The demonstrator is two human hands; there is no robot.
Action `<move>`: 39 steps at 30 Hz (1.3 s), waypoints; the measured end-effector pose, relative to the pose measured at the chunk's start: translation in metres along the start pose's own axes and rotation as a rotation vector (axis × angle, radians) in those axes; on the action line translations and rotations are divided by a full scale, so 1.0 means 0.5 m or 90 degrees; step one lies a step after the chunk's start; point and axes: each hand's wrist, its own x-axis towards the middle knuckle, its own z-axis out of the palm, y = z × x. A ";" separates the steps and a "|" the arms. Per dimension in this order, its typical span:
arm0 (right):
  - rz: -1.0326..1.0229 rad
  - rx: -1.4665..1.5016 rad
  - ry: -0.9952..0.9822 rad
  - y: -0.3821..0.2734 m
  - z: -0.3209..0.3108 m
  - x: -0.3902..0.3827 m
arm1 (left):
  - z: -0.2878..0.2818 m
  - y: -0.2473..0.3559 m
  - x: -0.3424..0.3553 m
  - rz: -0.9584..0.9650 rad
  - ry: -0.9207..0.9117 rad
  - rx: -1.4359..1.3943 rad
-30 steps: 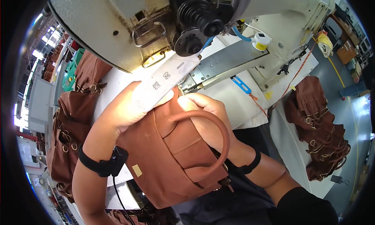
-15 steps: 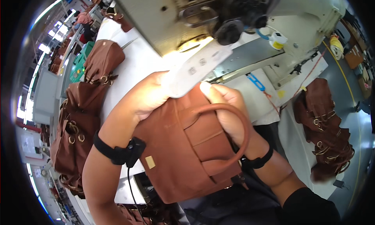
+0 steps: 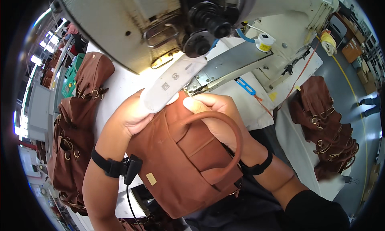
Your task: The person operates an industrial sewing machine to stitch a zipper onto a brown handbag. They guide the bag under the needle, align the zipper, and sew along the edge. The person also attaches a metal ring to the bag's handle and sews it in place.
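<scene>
A brown leather handbag (image 3: 170,179) with a rounded handle (image 3: 239,140) and a small gold plate lies before me, its upper edge up against the sewing machine (image 3: 120,26). My left hand (image 3: 138,114) grips the bag's left upper side, its fingers partly hidden behind a pale, rounded guard plate (image 3: 170,86). With thumb and fingers pressed together, my right hand (image 3: 214,114) pinches the bag's edge beside the metal needle plate (image 3: 194,86). The handle loops over my right hand and wrist. Whether the needle touches the leather is hidden.
Brown bags with metal rings (image 3: 76,138) are heaped at the left, more (image 3: 321,126) at the right. A blue tool (image 3: 245,86) on an orange cord and a small white bottle (image 3: 264,42) lie by the machine. Far left, a person (image 3: 73,30) stands among benches.
The view has shifted, so the machine head shows larger and further left. Both hands still hold the bag, which sits slightly lower and further left in the picture.
</scene>
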 end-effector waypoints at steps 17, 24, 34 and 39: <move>0.024 -0.014 -0.001 0.012 0.003 -0.005 | -0.015 -0.014 -0.006 0.028 0.012 0.069; -0.025 -0.006 0.018 0.026 0.013 -0.004 | -0.022 -0.020 -0.003 0.035 0.001 0.044; 0.025 0.048 0.020 0.019 0.011 0.000 | 0.018 0.003 -0.008 0.043 0.060 -0.047; -0.024 -0.013 0.050 0.010 0.016 -0.002 | 0.009 -0.002 -0.008 0.053 0.098 -0.029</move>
